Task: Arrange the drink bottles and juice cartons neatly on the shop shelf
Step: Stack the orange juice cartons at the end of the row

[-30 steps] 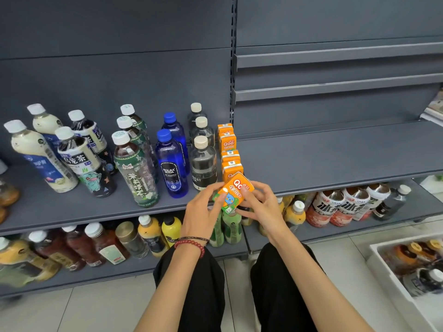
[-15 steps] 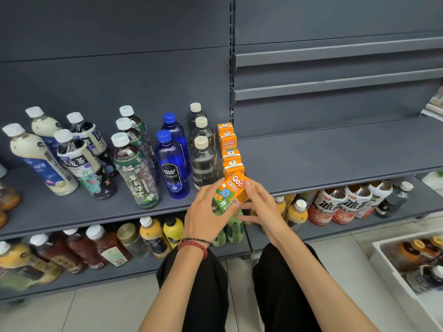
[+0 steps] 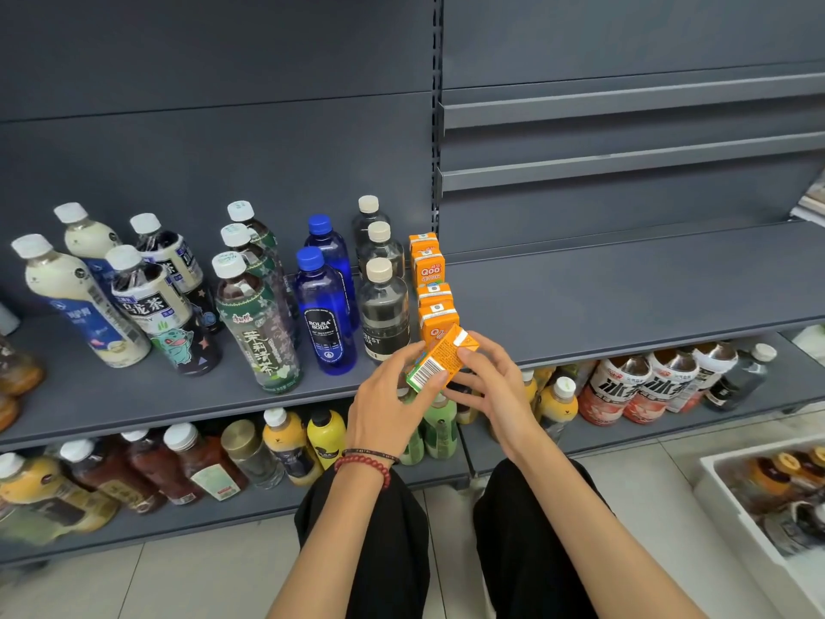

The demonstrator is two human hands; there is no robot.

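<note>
In the head view, just below frame centre, the left hand [image 3: 393, 408] and right hand [image 3: 495, 386] both pinch a tilted orange carton [image 3: 439, 361] at the shelf [image 3: 580, 306] edge, before the carton row [image 3: 431, 270]; it looks light, stiff yet crushable, best held by its flat opposite sides.
</note>
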